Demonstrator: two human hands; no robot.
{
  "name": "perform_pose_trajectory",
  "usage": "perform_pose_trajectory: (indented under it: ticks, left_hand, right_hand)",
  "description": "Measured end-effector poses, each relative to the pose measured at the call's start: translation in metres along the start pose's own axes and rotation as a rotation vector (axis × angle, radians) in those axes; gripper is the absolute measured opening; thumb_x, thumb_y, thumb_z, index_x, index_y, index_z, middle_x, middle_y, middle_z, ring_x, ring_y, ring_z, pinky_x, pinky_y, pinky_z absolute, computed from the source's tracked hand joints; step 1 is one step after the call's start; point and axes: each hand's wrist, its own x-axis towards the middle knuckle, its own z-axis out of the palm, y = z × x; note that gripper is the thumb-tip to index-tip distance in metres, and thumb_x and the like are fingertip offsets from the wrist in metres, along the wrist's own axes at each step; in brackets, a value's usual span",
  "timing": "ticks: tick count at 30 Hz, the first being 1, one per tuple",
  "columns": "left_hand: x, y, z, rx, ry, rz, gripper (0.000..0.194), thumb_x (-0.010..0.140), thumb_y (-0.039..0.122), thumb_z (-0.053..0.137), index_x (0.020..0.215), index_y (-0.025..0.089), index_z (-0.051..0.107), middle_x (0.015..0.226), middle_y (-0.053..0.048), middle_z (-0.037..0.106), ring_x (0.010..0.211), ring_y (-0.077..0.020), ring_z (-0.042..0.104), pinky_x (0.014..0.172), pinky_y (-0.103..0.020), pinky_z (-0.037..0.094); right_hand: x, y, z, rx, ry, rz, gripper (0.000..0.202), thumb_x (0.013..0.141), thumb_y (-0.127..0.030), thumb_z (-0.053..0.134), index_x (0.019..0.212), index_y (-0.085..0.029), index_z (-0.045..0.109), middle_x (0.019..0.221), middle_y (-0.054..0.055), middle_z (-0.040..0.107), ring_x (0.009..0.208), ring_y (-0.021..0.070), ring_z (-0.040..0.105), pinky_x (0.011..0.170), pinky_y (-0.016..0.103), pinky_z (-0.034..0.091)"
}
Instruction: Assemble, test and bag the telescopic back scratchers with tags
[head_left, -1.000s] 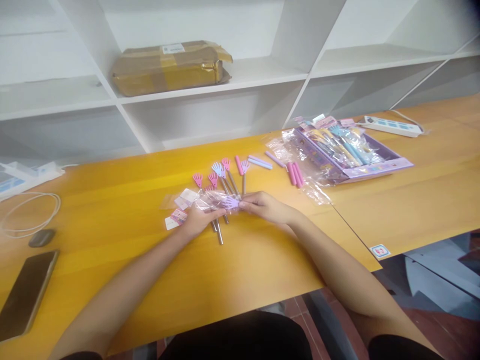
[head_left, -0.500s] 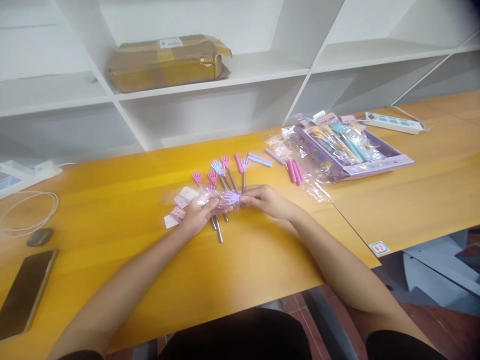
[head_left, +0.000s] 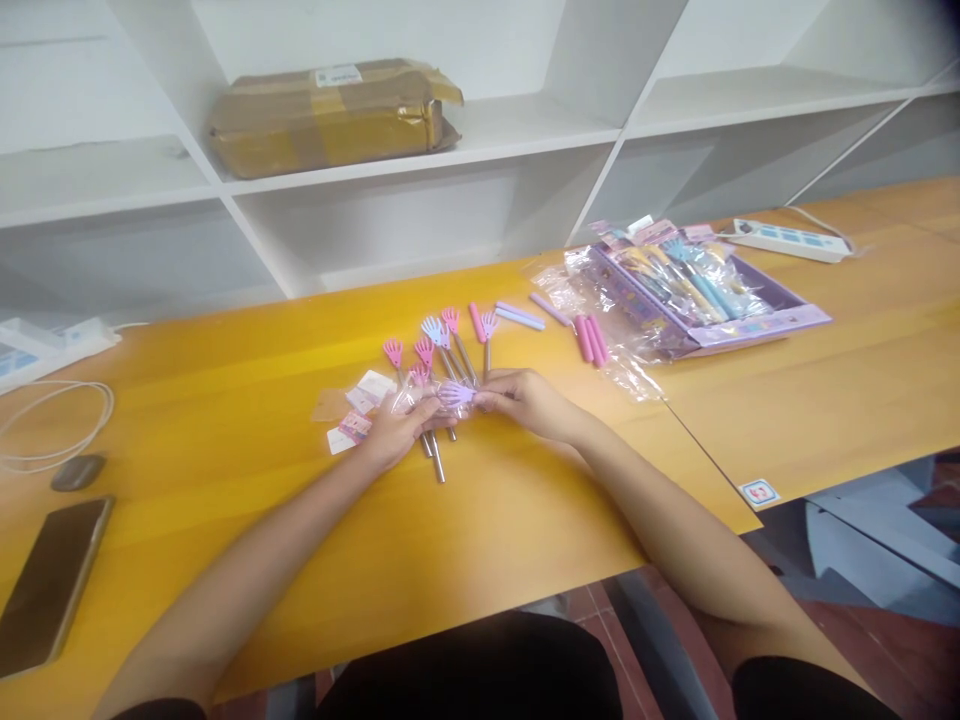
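My left hand (head_left: 401, 425) is closed on a crinkled clear plastic bag (head_left: 405, 398). From the right, my right hand (head_left: 532, 402) pinches a back scratcher (head_left: 455, 393) just behind its purple hand-shaped head. That head lies at the bag's mouth, close to my left fingers; how far inside it sits, I cannot tell. Under and behind my hands lie several back scratchers with metal rods, among them a pink one (head_left: 393, 351) and a blue one (head_left: 433, 331). Printed cards (head_left: 355, 427) lie left of my left hand.
Beyond my right hand lie pink grip tubes (head_left: 591, 341) and pale purple and blue tubes (head_left: 520, 317). A purple display box (head_left: 761, 335) holds bagged scratchers. Power strips (head_left: 791, 241) lie at both sides. A phone (head_left: 52, 585) and dark mouse (head_left: 78, 473) are at left; a taped parcel (head_left: 337, 120) is shelved.
The purple scratcher head has shifted slightly left, closer to my left fingers and the bag. My right hand has moved a little left with it. Both hands keep their hold.
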Motion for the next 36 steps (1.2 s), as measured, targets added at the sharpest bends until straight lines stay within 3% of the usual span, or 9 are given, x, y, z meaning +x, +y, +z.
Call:
perform_pose_trajectory:
  ticks: [4,6,10,15,17,20,23,28,36]
  left_hand:
    - [0.000,-0.004,-0.005,0.085,-0.068,0.000,0.047,0.087,0.045,0.089,0.119,0.014,0.076,0.121,-0.015,0.080,0.105,-0.0322,0.081,0.098,-0.050,0.067]
    - [0.000,-0.007,-0.007,0.106,-0.090,-0.004,0.047,0.088,0.046,0.087,0.120,0.014,0.076,0.122,-0.016,0.080,0.106,-0.0332,0.081,0.099,-0.051,0.067]
    - [-0.003,-0.012,-0.008,0.149,-0.071,-0.037,0.052,0.085,0.044,0.090,0.126,0.014,0.074,0.122,-0.016,0.081,0.104,-0.0320,0.082,0.100,-0.051,0.067]
    - [-0.008,-0.014,-0.007,0.195,0.022,0.019,0.048,0.081,0.042,0.093,0.118,0.015,0.076,0.110,-0.013,0.084,0.091,-0.0297,0.083,0.090,-0.047,0.070]
    - [-0.006,-0.011,-0.008,0.235,0.051,0.082,0.042,0.082,0.041,0.092,0.111,0.015,0.079,0.107,-0.012,0.084,0.090,-0.0294,0.083,0.089,-0.044,0.070]
    - [-0.001,-0.003,-0.010,0.204,0.123,0.168,0.038,0.083,0.044,0.091,0.105,0.015,0.080,0.107,-0.012,0.084,0.093,-0.0287,0.083,0.090,-0.043,0.069]
    - [0.005,0.003,-0.013,0.082,0.269,0.217,0.039,0.079,0.045,0.093,0.100,0.015,0.079,0.103,-0.009,0.084,0.093,-0.0272,0.082,0.092,-0.044,0.068]
    - [0.009,-0.002,-0.014,0.131,0.423,0.274,0.043,0.068,0.037,0.098,0.100,0.017,0.078,0.096,-0.006,0.083,0.096,-0.0260,0.081,0.094,-0.041,0.066]
    - [0.004,-0.019,-0.019,0.279,0.401,0.163,0.035,0.071,0.034,0.096,0.099,0.018,0.082,0.107,-0.010,0.084,0.103,-0.0276,0.078,0.106,-0.046,0.059]
  right_hand:
    - [-0.002,-0.003,0.002,0.034,-0.004,0.092,0.045,0.103,-0.056,0.063,0.084,-0.018,0.079,0.082,0.005,0.073,0.076,0.0178,0.066,0.078,0.030,0.050]
    - [-0.003,-0.005,0.002,0.074,0.025,0.170,0.037,0.098,-0.054,0.071,0.103,-0.019,0.081,0.083,0.004,0.075,0.076,0.0188,0.067,0.077,0.031,0.052]
    - [-0.004,-0.009,0.008,0.131,0.109,0.295,0.078,0.084,-0.047,0.087,0.152,-0.019,0.060,0.078,-0.001,0.077,0.074,0.0201,0.069,0.077,0.033,0.055]
    - [-0.006,-0.013,0.021,0.227,0.120,0.335,0.091,0.083,-0.043,0.087,0.160,-0.017,0.048,0.077,0.000,0.077,0.072,0.0204,0.071,0.073,0.032,0.055]
    - [-0.006,-0.012,0.022,0.192,0.127,0.314,0.080,0.084,-0.048,0.086,0.153,-0.018,0.056,0.077,-0.001,0.076,0.069,0.0188,0.068,0.069,0.031,0.052]
    - [-0.005,-0.008,0.013,0.054,0.148,0.289,0.045,0.086,-0.056,0.083,0.112,-0.020,0.076,0.079,0.000,0.075,0.069,0.0170,0.064,0.066,0.029,0.046]
    - [-0.003,-0.003,-0.001,-0.013,0.165,0.269,0.044,0.094,-0.064,0.072,0.086,-0.020,0.074,0.082,0.003,0.076,0.073,0.0175,0.064,0.069,0.030,0.044]
    - [0.000,0.001,-0.004,-0.066,0.206,0.202,0.050,0.096,-0.067,0.068,0.082,-0.020,0.077,0.084,0.005,0.075,0.075,0.0184,0.063,0.072,0.031,0.044]
    - [-0.001,-0.004,0.005,-0.028,0.239,0.165,0.042,0.089,-0.062,0.080,0.079,-0.021,0.078,0.082,0.005,0.072,0.074,0.0181,0.062,0.070,0.032,0.046]
